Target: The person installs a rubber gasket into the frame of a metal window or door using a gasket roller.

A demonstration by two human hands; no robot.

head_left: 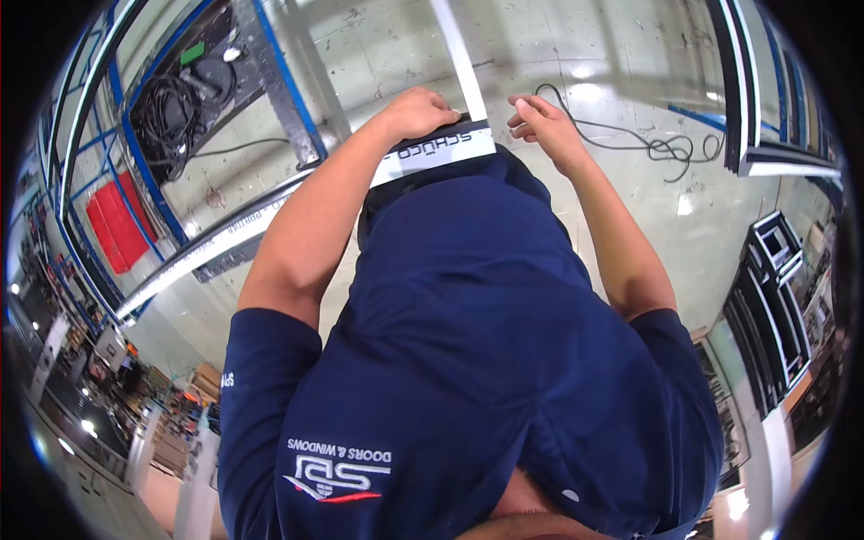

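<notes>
A worker in a navy shirt (468,360) bends over the corner of a framing profile (432,151) wrapped in printed protective film, seen from a head-worn camera that looks down past the chest. The left hand (416,112) presses on the profile's top face with fingers curled and clenched against it, apparently to steady the corner; the right hand (543,123) hovers just beside the end, fingers loosely bent and grasping nothing. A white bar (457,56) runs away from the joint. Beyond lies open concrete floor (630,198), crossed by a loose black cable (657,144), with stacked frames (765,288) hemming the right edge
</notes>
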